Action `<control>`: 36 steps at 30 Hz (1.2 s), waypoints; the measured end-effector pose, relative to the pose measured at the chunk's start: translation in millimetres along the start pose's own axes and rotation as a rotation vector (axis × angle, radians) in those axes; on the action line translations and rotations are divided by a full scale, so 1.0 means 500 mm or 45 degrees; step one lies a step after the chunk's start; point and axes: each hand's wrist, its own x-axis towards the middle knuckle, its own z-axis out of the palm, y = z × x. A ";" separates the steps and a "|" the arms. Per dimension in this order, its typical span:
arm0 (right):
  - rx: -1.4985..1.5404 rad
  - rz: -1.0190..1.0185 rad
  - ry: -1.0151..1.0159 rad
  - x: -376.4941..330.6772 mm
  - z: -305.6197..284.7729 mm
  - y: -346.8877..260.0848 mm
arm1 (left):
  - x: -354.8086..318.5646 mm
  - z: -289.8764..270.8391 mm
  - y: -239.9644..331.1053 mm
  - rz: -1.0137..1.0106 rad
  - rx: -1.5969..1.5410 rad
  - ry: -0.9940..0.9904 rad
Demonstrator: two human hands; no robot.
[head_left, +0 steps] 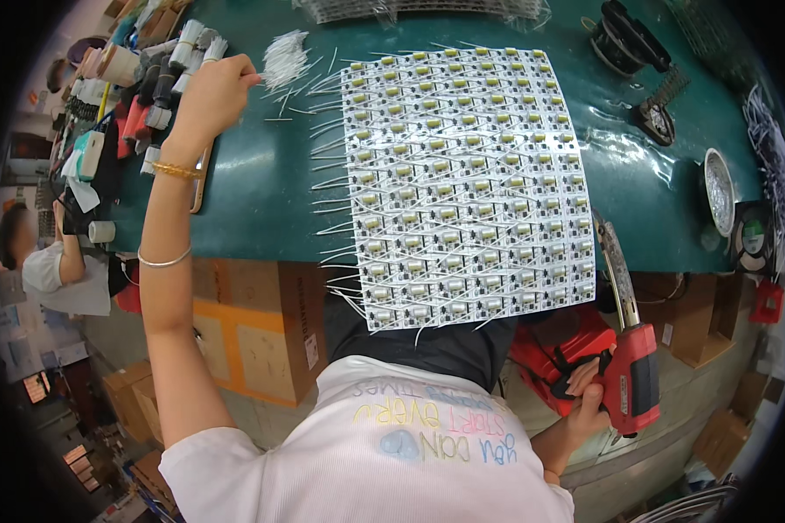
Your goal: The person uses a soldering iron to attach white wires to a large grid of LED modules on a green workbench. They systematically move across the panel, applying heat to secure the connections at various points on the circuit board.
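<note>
Green bench (pixel 262 200) carries a circuit-board panel (pixel 467 183). Left hand (pixel 214 91) pinches white wire pieces (pixel 283 57) from the pile; right hand (pixel 589 397) grips a red soldering gun (pixel 632 366) below bench edge.

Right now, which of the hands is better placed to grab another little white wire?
Left. The left hand is already up at the pile of white wires beside the circuit panel. The right hand is low by the lap, gripping a red tool.
</note>
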 end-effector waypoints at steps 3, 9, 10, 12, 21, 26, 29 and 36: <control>0.063 0.012 -0.005 0.000 0.000 -0.002 | -0.011 -0.018 0.015 -0.044 -0.229 0.020; 0.335 0.040 0.010 0.012 0.024 0.005 | -0.061 0.003 0.053 -0.169 -0.649 -0.015; 0.349 0.057 0.011 0.015 0.031 0.010 | -0.068 0.007 0.059 -0.139 -0.605 -0.016; 0.385 0.091 0.004 0.018 0.061 0.015 | -0.087 0.017 0.063 -0.087 -0.509 -0.016; 0.032 0.107 -0.347 0.072 0.163 0.007 | -0.134 0.016 0.059 -0.152 -0.480 0.083; 0.206 0.228 -0.239 0.103 0.208 -0.003 | -0.170 0.003 0.104 -0.364 -0.859 0.140; 0.156 0.208 -0.252 0.116 0.218 0.002 | -0.187 0.009 0.126 -0.371 -1.062 0.213; 0.198 0.183 -0.204 0.121 0.222 0.008 | -0.201 -0.016 0.191 -0.317 -1.149 0.235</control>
